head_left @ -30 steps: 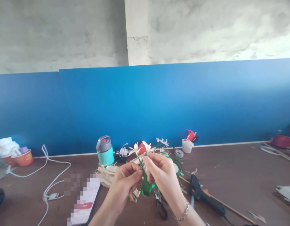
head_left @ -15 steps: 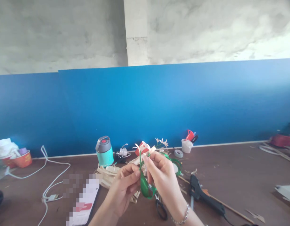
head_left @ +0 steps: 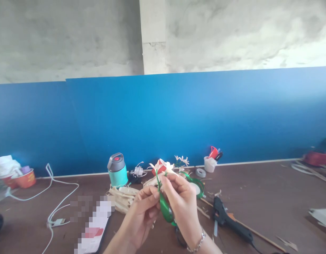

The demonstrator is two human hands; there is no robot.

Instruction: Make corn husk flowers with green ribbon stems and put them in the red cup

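My left hand point(head_left: 141, 213) pinches the thin green stem of a white artificial flower point(head_left: 155, 167) between thumb and forefinger. Close beside it, my right hand point(head_left: 182, 201) has its thumb and fingers closed on the stem of a second white flower point(head_left: 170, 167), whose petals show above the fingers. A glossy green ribbon point(head_left: 166, 210) hangs in a loop between the two hands, its upper end against the stem at the left fingertips. My fingers partly hide where the stems meet. Black-handled scissors point(head_left: 181, 238) lie beneath my right wrist, mostly covered.
A black glue gun point(head_left: 231, 222) lies to the right by a thin stick. Pale dried husks point(head_left: 120, 199) and a phone point(head_left: 95, 229) lie to the left. Behind stand a turquoise flask point(head_left: 118, 176), more white flowers point(head_left: 182, 160), a green ribbon roll point(head_left: 201, 188) and a cup of tools point(head_left: 210, 164).
My right hand has moved slightly down and left. Its flower has turned and shows more fully. The green ribbon loop has shifted right, and the scissors are more covered.
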